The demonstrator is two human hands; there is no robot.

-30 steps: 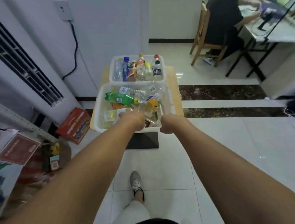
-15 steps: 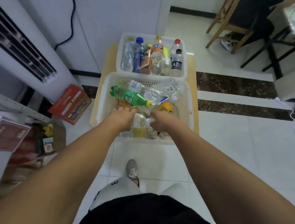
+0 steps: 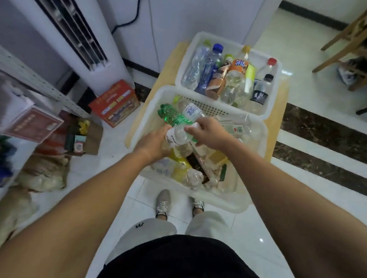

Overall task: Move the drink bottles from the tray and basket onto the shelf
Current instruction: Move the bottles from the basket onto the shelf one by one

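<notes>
A white basket (image 3: 147, 111) on a small wooden table (image 3: 170, 61) holds several bottles lying in a heap, among them a green bottle (image 3: 172, 116). Behind it, a white tray (image 3: 277, 80) holds several upright bottles. My left hand (image 3: 154, 143) grips a clear bottle with a white label (image 3: 177, 136) just above the heap. My right hand (image 3: 210, 133) holds the same bottle at its other end, thumb on top. The grey metal shelf (image 3: 24, 72) stands at the far left.
A tall white air conditioner (image 3: 85, 38) stands against the wall on the left. A red carton (image 3: 116, 104) and paper bags (image 3: 88, 136) sit on the floor between shelf and table. A wooden chair (image 3: 350, 37) is at the top right.
I have stepped closer and now look further down. Both hands have come up from the front of the heap, together holding the clear bottle.
</notes>
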